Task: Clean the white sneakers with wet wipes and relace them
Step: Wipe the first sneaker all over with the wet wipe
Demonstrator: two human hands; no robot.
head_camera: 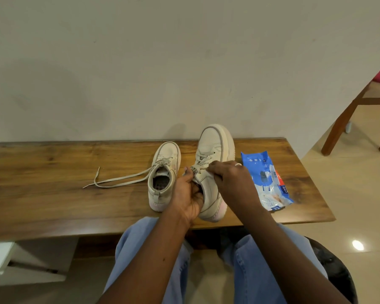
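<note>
Currently, well left of both hands, the loose lace [119,179] of the left sneaker [164,178] trails across the wooden table [53,205]. That shoe sits flat just beside your left hand, toe away from you, and neither hand touches it. Your left hand [188,196] is curled round the collar of the held sneaker [215,150], gripping the near rim of its opening with no slack visible. Your right hand [233,181] lies against the same shoe's right flank, fingers bent, the tips pinching its top lace [203,160] near the upper eyelets. A ring shows on one finger. Just right of that hand, the blue wet-wipes pack [266,178] lies flat on the table, apart from your grip.
</note>
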